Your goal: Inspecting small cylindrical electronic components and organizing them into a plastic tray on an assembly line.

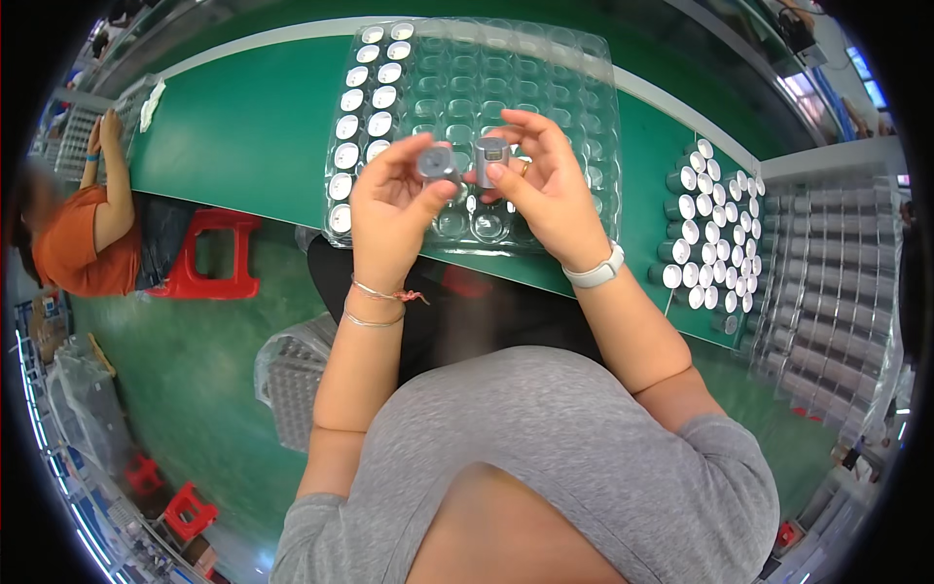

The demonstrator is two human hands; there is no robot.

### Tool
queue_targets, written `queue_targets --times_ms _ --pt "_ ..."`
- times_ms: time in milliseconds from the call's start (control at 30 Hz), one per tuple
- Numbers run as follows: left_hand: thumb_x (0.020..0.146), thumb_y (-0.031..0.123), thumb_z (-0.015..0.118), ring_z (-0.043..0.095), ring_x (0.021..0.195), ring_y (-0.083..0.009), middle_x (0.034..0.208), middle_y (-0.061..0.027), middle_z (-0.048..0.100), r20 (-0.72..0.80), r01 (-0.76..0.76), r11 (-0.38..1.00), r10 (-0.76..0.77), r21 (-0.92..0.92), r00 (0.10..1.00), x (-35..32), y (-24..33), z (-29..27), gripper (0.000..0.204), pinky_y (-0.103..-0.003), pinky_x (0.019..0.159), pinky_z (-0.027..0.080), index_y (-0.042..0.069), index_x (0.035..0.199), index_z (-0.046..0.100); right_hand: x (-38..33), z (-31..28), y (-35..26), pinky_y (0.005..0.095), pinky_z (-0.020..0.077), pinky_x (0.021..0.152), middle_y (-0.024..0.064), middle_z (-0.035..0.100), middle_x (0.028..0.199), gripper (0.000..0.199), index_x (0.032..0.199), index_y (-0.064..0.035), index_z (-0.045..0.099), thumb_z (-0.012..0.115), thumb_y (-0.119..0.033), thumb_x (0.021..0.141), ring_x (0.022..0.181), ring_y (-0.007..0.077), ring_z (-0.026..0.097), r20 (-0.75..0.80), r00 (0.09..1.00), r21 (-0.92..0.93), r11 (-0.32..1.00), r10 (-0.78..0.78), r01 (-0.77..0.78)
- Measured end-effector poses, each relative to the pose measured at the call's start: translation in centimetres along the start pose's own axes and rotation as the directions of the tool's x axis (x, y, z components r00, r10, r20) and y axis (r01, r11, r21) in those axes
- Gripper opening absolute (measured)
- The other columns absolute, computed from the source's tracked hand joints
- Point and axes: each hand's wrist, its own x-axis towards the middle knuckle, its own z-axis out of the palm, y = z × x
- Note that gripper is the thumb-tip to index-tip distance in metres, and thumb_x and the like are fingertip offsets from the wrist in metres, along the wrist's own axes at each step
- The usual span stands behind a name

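above a green tabletop, i hold two small grey parts side by side, one in each grip. to do this step well, which i judge to be handling and looking over the pieces, i would keep each pinch light but steady, keep the pads off the end faces, turn the parts slowly and hold them low over the clear tray, so that a slip means only a short drop. my left hand is closed to the width of a round-ended grey piece, which sits between thumb and fingertips with its end turned up toward me. my right hand pinches a grey cylinder upright, thumb across its front below a small dark window, the index finger raised clear. the cylinder lies just right of the other piece; whether they touch, i cannot tell. beneath, white-topped pieces line the tray's left columns, while a cluster of white-topped cylinders stands well to my right.
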Motion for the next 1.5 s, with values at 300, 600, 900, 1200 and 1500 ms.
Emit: queue_targets --times_ms 300,600,900,1200,1500 --pt "0.091 0.001 0.065 0.059 0.112 -0.0208 0.124 -0.0168 0.059 -0.462 -0.179 0.950 0.043 -0.255 0.886 2.1 1.0 -3.7 0.043 -0.033 0.096 0.048 -0.007 0.130 0.048 1.8 1.1 -1.2 0.0247 0.0483 0.078 0.0073 0.061 0.110 0.033 0.119 -0.0009 0.058 0.067 -0.010 0.089 0.094 0.0124 0.060 0.000 0.997 -0.249 0.966 0.077 -0.075" --pt "0.091 -0.002 0.062 0.059 0.110 -0.0202 0.122 -0.0171 0.060 -0.421 -0.161 0.965 0.061 -0.207 0.905 1.5 1.2 -3.5 0.039 -0.032 0.094 0.049 -0.008 0.128 0.049 4.7 4.7 1.9 0.0361 0.0481 0.085 0.0133 0.060 0.107 0.036 0.117 -0.0040 0.065 0.067 -0.003 0.081 0.096 0.0286 0.059 0.310 0.922 -0.811 0.441 -0.234 0.385" --pt "0.090 -0.005 0.062 0.059 0.109 -0.0194 0.124 -0.0186 0.059 -0.367 -0.144 0.965 0.055 -0.221 0.929 1.5 1.4 -3.9 0.040 -0.030 0.093 0.049 -0.007 0.128 0.050 3.1 6.1 1.0 0.0572 0.0221 0.112 0.0132 0.038 0.150 0.061 0.141 -0.0020 0.043 0.058 -0.033 0.090 0.140 0.0389 0.028 0.350 0.921 -0.935 -0.003 -0.169 0.355" --pt "0.085 -0.011 0.064 0.059 0.110 -0.0203 0.122 -0.0120 0.053 -0.292 -0.107 0.963 0.031 -0.247 0.956 1.6 1.1 -4.1 0.041 -0.030 0.091 0.051 -0.007 0.124 0.054 4.6 5.6 0.1 0.0465 0.0300 0.108 0.0118 0.045 0.143 0.054 0.142 -0.0032 0.044 0.055 -0.030 0.096 0.132 0.0284 0.040 0.215 0.968 -0.876 0.412 -0.132 0.250" --pt "0.082 -0.005 0.070 0.052 0.121 -0.0243 0.125 -0.0140 0.051 -0.310 -0.178 0.979 0.199 0.095 0.930 1.9 0.3 -3.8 0.044 -0.037 0.109 0.040 -0.007 0.123 0.054 7.7 5.0 0.1 0.0265 0.0507 0.072 0.0073 0.066 0.089 0.025 0.107 0.0009 0.064 0.068 -0.015 0.089 0.081 0.0116 0.062 -0.045 0.988 -0.755 0.653 -0.147 0.063"
